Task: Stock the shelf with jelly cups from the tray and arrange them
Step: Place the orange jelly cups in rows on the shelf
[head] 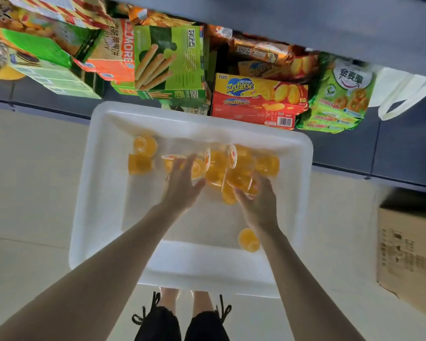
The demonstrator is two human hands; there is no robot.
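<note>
Several jelly cups beneath outspread left hand; one inside curled right hand.

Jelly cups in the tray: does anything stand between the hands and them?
Nothing visible does. The left hand and right hand are both inside the white tray, at the pile of jelly cups. Blur hides whether the right hand grips one.

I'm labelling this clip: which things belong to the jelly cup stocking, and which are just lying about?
Job: jelly cups, white tray, grey shelf, left hand, right hand.
Lying about: cardboard box, white bag, Zecheese box, green biscuit-stick box, green snack bag.
</note>
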